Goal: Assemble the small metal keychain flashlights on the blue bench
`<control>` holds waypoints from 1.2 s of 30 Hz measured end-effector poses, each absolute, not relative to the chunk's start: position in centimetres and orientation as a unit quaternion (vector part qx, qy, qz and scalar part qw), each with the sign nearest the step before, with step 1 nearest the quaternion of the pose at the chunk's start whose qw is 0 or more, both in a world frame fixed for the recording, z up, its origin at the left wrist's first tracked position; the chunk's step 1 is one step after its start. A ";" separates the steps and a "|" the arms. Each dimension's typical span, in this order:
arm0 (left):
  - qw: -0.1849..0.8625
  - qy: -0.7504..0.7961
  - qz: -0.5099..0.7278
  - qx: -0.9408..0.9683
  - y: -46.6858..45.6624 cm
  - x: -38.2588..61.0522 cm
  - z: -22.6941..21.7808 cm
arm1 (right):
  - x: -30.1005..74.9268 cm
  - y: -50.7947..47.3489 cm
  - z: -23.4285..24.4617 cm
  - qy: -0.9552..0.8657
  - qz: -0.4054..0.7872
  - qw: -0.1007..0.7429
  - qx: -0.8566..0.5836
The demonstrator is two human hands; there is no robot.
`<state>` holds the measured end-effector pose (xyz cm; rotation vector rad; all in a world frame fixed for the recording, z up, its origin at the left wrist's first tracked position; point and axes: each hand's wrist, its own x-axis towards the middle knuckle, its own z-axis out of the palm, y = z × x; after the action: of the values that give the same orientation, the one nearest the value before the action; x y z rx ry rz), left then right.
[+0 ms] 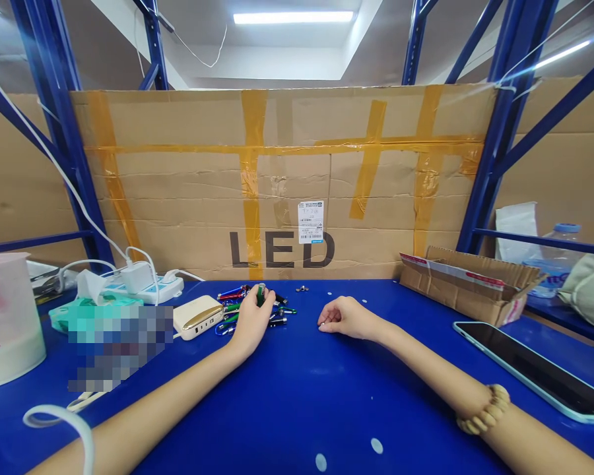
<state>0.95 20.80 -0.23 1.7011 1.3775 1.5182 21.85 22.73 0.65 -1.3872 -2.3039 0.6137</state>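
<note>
My left hand [254, 321] is at the pile, its fingers closed around a small dark green cylinder-like thing [261, 295] whose kind I cannot make out. Beneath and around that hand lies a pile of slim shiny metallic pieces [231, 307] in red, blue, green and black, some with ring-like clips. Part of the pile is hidden by the hand. To the right, my right hand [347, 318] rests on the blue tabletop [297, 396] with its fingers curled in and nothing visible in them. A few tiny metal bits [301, 289] lie behind, between the two hands.
A cream and gold power bank [198, 317] sits left of the pile. Farther left are a power strip [165, 288], a green packet [92, 315] and a white tub [10, 323]. At right are an open cardboard box [455, 287] and a phone [529, 369]. Taped cardboard [188, 211] stands behind.
</note>
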 end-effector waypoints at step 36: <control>0.316 0.514 0.473 0.642 19.5 2.7 -1.3 | 21.1 22.3 0.1 -0.814 0.091 0.451 -0.355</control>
<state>2.68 19.51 -1.32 1.6912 1.3541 1.2445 21.05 22.27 0.08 -0.8772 -2.0105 0.2259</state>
